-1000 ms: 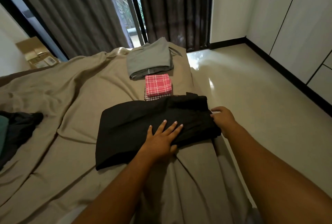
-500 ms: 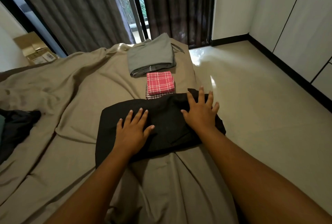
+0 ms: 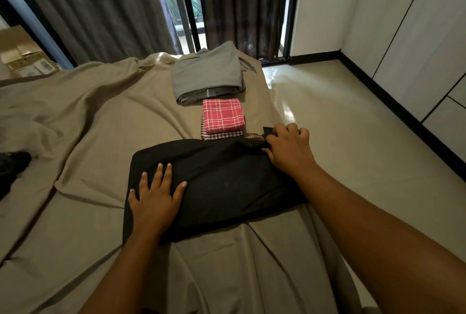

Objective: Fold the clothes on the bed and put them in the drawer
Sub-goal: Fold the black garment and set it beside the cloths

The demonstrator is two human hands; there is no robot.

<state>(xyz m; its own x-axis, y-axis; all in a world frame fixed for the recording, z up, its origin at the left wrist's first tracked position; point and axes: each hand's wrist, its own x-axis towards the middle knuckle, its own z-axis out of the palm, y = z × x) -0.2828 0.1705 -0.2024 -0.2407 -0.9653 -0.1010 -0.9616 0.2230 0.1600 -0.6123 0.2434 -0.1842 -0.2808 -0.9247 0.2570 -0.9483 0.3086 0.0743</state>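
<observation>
on the wrinkled tan bedsheet, our left hand presses spread fingers on the smooth black garment; our right hand pinches its corner.

Room was pretty dim, daylight only came through the curtain gap, glared off the floor; wide-angle edges bent, slightly soft.

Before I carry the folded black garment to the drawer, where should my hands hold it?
Probably slide both hands under the short ends of the black garment, from left and right. It lies flat as a wide, limp rectangle, so supporting both ends should keep the folds. The left hand and right hand are already there.
</observation>
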